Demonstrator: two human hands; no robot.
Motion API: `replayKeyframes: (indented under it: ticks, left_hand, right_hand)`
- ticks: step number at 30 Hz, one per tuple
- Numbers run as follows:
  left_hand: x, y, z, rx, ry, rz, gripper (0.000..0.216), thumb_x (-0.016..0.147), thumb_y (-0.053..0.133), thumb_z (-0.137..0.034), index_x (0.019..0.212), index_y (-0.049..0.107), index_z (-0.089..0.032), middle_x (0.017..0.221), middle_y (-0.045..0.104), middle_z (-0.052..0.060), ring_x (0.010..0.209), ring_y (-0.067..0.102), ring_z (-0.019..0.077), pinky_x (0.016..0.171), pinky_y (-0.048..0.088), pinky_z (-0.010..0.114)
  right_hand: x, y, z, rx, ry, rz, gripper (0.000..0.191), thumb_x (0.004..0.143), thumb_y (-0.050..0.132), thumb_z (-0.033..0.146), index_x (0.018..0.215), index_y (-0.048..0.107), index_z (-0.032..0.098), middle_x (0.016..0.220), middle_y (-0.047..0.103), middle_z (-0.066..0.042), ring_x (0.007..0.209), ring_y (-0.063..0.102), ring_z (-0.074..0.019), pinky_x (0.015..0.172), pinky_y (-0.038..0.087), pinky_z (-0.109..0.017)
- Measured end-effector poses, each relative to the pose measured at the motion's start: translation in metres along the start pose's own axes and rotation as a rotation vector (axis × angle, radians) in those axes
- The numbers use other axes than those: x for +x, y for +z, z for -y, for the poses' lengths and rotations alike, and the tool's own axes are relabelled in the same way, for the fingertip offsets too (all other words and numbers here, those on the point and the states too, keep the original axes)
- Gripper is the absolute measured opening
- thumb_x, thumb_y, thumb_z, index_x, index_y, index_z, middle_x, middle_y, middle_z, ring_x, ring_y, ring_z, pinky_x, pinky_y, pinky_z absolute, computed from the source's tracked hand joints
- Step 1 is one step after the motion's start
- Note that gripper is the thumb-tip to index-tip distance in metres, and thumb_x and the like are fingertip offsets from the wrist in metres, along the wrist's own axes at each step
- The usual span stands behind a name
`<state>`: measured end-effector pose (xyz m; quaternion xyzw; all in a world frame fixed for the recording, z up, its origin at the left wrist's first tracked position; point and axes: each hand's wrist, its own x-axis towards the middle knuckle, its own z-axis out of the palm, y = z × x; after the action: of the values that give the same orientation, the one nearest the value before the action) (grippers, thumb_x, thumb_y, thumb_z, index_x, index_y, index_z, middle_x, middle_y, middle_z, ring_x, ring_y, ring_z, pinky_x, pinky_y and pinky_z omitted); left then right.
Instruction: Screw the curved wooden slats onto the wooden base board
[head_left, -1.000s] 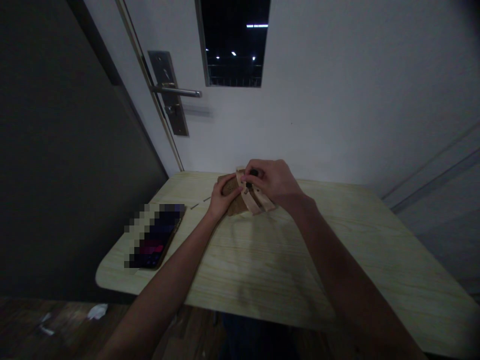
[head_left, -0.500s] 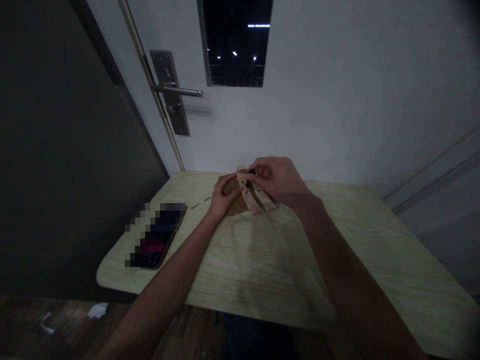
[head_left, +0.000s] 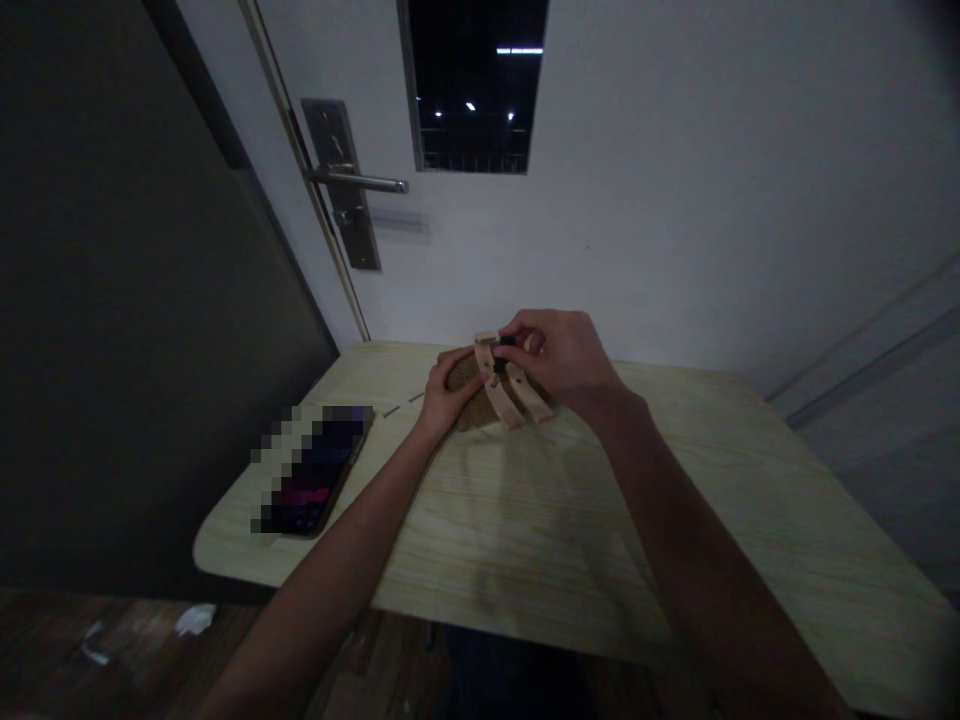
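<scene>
A brown, speckled, sole-shaped piece (head_left: 463, 376) lies near the table's back edge. Two pale strips (head_left: 504, 402) with small dark holes or dots cross it, giving it the look of a sandal. My left hand (head_left: 444, 397) grips its left end, with the thumb reaching toward the nearer strip and the fingers along the far side. Between the thumb and fingers of my right hand (head_left: 559, 355) is a small black piece (head_left: 502, 364), held against the top of the strips. The hand partly hides it, so its kind is unclear.
Thin nail-like pins (head_left: 391, 411) lie left of my left hand. A phone (head_left: 330, 470), partly pixelated, rests on the left of the pale wood-grain table (head_left: 465, 540). Behind the table stands a white door (head_left: 637, 200) with a metal handle (head_left: 367, 183).
Both hands keep their holds. My right hand has shifted very slightly, with its fingers still on the black piece; the view has moved a little.
</scene>
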<state>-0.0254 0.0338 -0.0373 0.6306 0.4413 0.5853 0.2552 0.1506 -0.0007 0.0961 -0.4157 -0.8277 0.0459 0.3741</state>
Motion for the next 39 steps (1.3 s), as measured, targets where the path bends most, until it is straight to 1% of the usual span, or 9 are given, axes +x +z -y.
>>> replayKeyframes:
  ticks: [6, 14, 18, 22, 26, 28, 33, 35, 39]
  left_hand:
    - [-0.001, 0.0, 0.0, -0.006, -0.036, -0.006, 0.045, 0.073, 0.074, -0.038, 0.115, 0.063, -0.026, 0.119, 0.063, 0.006, 0.113, 0.056, 0.0242, 0.103, 0.04, 0.044]
    - [0.0, 0.0, 0.001, 0.004, -0.008, -0.004, 0.044, 0.074, 0.073, -0.038, 0.115, 0.063, -0.027, 0.12, 0.063, 0.005, 0.113, 0.056, 0.0236, 0.104, 0.04, 0.043]
    - [0.0, 0.0, 0.001, 0.005, -0.009, 0.002, 0.044, 0.074, 0.073, -0.037, 0.116, 0.063, -0.027, 0.121, 0.062, 0.005, 0.114, 0.056, 0.0239, 0.105, 0.039, 0.045]
    - [0.0, 0.0, 0.003, 0.004, -0.024, -0.003, 0.046, 0.074, 0.073, -0.038, 0.117, 0.062, -0.026, 0.12, 0.062, 0.006, 0.114, 0.056, 0.0243, 0.104, 0.04, 0.045]
    - [-0.001, 0.0, 0.002, 0.0, -0.018, -0.015, 0.046, 0.073, 0.074, -0.039, 0.116, 0.062, -0.025, 0.12, 0.062, 0.006, 0.114, 0.056, 0.0245, 0.104, 0.04, 0.044]
    - [0.0, 0.0, 0.002, 0.009, -0.013, -0.017, 0.046, 0.073, 0.073, -0.039, 0.116, 0.062, -0.026, 0.119, 0.063, 0.006, 0.113, 0.056, 0.0243, 0.104, 0.04, 0.044]
    - [0.001, 0.001, 0.004, 0.002, -0.005, -0.017, 0.047, 0.072, 0.074, -0.039, 0.115, 0.062, -0.025, 0.118, 0.063, 0.006, 0.112, 0.056, 0.0241, 0.103, 0.041, 0.044]
    - [0.001, 0.001, 0.005, -0.012, 0.006, -0.012, 0.045, 0.072, 0.074, -0.039, 0.114, 0.063, -0.025, 0.118, 0.063, 0.006, 0.112, 0.057, 0.0237, 0.103, 0.041, 0.043]
    - [0.001, 0.002, 0.004, -0.022, 0.004, -0.009, 0.044, 0.073, 0.073, -0.039, 0.114, 0.063, -0.025, 0.119, 0.063, 0.006, 0.113, 0.057, 0.0234, 0.103, 0.041, 0.043]
  right_hand:
    - [-0.001, -0.002, 0.003, -0.026, -0.002, 0.017, 0.019, 0.079, 0.062, 0.019, 0.094, 0.074, 0.019, 0.085, 0.073, -0.005, 0.075, 0.063, -0.0164, 0.074, 0.045, -0.029]
    - [-0.002, -0.002, 0.004, -0.036, 0.005, 0.026, 0.021, 0.082, 0.061, 0.022, 0.1, 0.071, 0.024, 0.085, 0.072, -0.001, 0.071, 0.061, -0.0149, 0.067, 0.042, -0.027]
    - [-0.001, 0.0, 0.001, -0.046, 0.016, -0.013, 0.01, 0.081, 0.065, 0.029, 0.086, 0.069, 0.021, 0.08, 0.07, -0.002, 0.069, 0.059, -0.0142, 0.065, 0.04, -0.027]
    - [-0.001, 0.005, -0.004, -0.025, 0.009, -0.065, 0.016, 0.077, 0.069, 0.033, 0.076, 0.063, 0.019, 0.073, 0.066, -0.001, 0.064, 0.055, -0.0127, 0.061, 0.038, -0.025]
    - [-0.001, 0.008, -0.006, 0.04, 0.001, -0.057, 0.017, 0.078, 0.069, 0.034, 0.08, 0.061, 0.019, 0.067, 0.062, 0.002, 0.059, 0.054, -0.0114, 0.059, 0.038, -0.024]
    - [-0.001, 0.009, -0.005, 0.061, -0.014, -0.043, 0.013, 0.08, 0.066, 0.033, 0.084, 0.063, 0.02, 0.07, 0.064, 0.001, 0.062, 0.056, -0.0116, 0.062, 0.04, -0.024]
    - [0.0, 0.01, -0.003, 0.065, -0.029, -0.035, 0.012, 0.083, 0.064, 0.029, 0.081, 0.072, 0.021, 0.082, 0.071, -0.004, 0.075, 0.064, -0.0153, 0.074, 0.048, -0.029]
    - [-0.001, 0.012, -0.004, 0.094, -0.001, -0.036, 0.012, 0.083, 0.064, 0.026, 0.087, 0.074, 0.022, 0.089, 0.074, -0.005, 0.081, 0.066, -0.0169, 0.079, 0.05, -0.031]
    - [-0.001, 0.014, -0.008, 0.125, 0.013, -0.013, 0.023, 0.082, 0.059, 0.018, 0.101, 0.074, 0.022, 0.101, 0.074, -0.005, 0.09, 0.068, -0.0192, 0.085, 0.052, -0.035]
